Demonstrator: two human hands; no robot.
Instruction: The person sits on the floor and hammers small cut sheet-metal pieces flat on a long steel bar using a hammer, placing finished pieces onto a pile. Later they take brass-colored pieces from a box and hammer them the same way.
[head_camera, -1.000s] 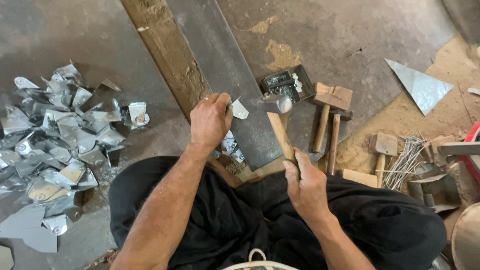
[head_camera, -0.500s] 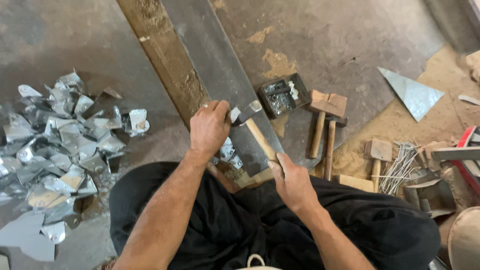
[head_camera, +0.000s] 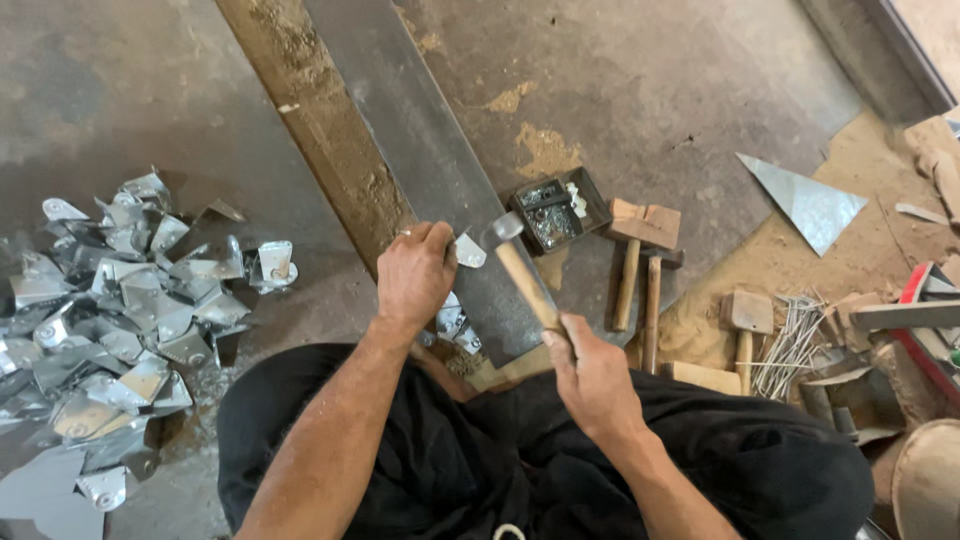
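Seen from above, seated on a grey concrete floor (head_camera: 150, 90), legs in black trousers (head_camera: 480, 450) at six o'clock.

At centre, left hand (head_camera: 412, 275) palm down, fingers curled together and clamped on a small bent metal piece (head_camera: 468, 250), pressing it against a long dark steel bar (head_camera: 430, 170) running from twelve o'clock down toward the lap. Just left of the bar, a rusty, dirt-crusted beam (head_camera: 320, 140) lying parallel and touching it.

At five o'clock from the left hand, right hand (head_camera: 592, 375), fingers wrapped tight around the wooden handle of a hammer (head_camera: 525, 280); handle slanting up toward eleven o'clock, metal head just beside the metal piece, whether touching cannot be told.

At two o'clock from the hammer head, a small dark open box (head_camera: 560, 208), square, holding small silvery bits and something white. Right of it, two wooden mallets (head_camera: 640, 270) lying side by side, heads toward twelve o'clock. At three o'clock, a smaller mallet (head_camera: 745, 320) beside a bundle of thin wire rods (head_camera: 790, 340) on sandy ground. At two o'clock, a shiny triangular metal sheet (head_camera: 805, 205).

At nine o'clock, well apart from the hands, a wide heap of bent shiny metal pieces (head_camera: 110, 310). Bare floor between heap and beam. More small pieces (head_camera: 452, 325) tucked under the left hand, against the bar's near end.
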